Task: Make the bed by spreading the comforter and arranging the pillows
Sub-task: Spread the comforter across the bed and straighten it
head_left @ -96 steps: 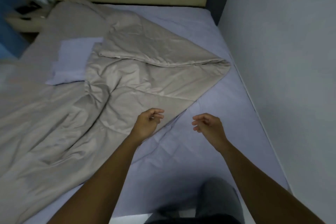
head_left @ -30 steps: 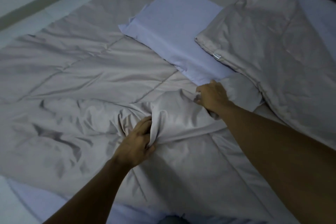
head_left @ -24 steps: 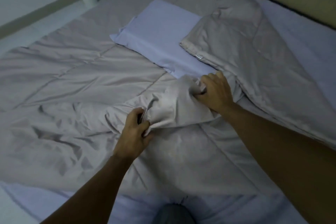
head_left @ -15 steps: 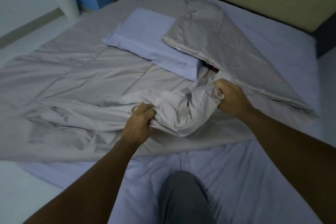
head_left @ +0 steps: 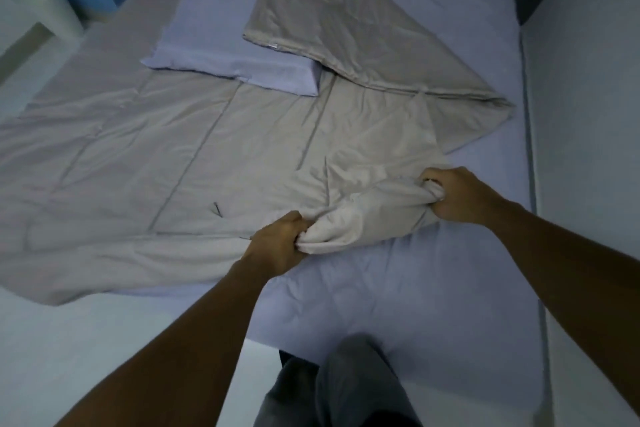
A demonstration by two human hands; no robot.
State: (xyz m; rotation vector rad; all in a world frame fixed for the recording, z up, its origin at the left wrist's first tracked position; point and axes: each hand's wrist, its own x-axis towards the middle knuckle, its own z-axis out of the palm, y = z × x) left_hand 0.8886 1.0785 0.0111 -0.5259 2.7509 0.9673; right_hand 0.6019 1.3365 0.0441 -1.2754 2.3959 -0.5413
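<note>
the comforter [head_left: 214, 156] is bunched in my clenched fingers [head_left: 298, 222], my left hand [head_left: 277, 246] and right hand [head_left: 453, 196] each gripping its near edge, the rest lying rumpled over the lavender sheet [head_left: 398, 288], a pillow [head_left: 221, 42] resting on its far part.

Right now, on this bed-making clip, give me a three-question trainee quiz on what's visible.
1. True or false: the pillow lies under the comforter.
2. What does the left hand grip? A) comforter B) pillow C) fitted sheet
3. Fill in: the right hand is closed on a bunched ___ of the comforter.

Key: 1 false, it lies on top, one corner under a folded-over flap; 2 A; 3 edge.
</note>
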